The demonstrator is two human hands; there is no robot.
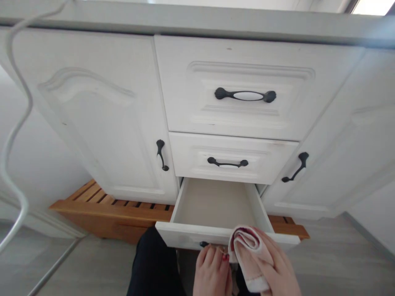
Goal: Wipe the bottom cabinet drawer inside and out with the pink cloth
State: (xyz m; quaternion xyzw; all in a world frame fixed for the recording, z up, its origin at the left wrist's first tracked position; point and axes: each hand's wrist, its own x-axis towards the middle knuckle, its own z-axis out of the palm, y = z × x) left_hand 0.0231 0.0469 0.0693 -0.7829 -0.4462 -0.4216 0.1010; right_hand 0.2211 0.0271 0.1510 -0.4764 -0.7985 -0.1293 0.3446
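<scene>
With the right hand (279,267), gripping a rolled cloth (251,257) just right of the left hand (211,269); with the left, curling in at a dark handle (203,244), hold unclear. Just beyond both, long front running left to right, an open drawer (180,235).

Head view reads mid-bright, soft daylight. Source looks like the window (372,7) at top right, blown out to white. Hazy bluish glare smears over the right end of the worktop (197,25). White cabinet fronts (108,123) come out flat grey, low contrast. Shading is soft under the worktop edge and darker below the open drawer (212,201). Wide-lens stretch: I see the side doors lean outward toward the frame edges. Slightly soft overall, handles still readable.
</scene>
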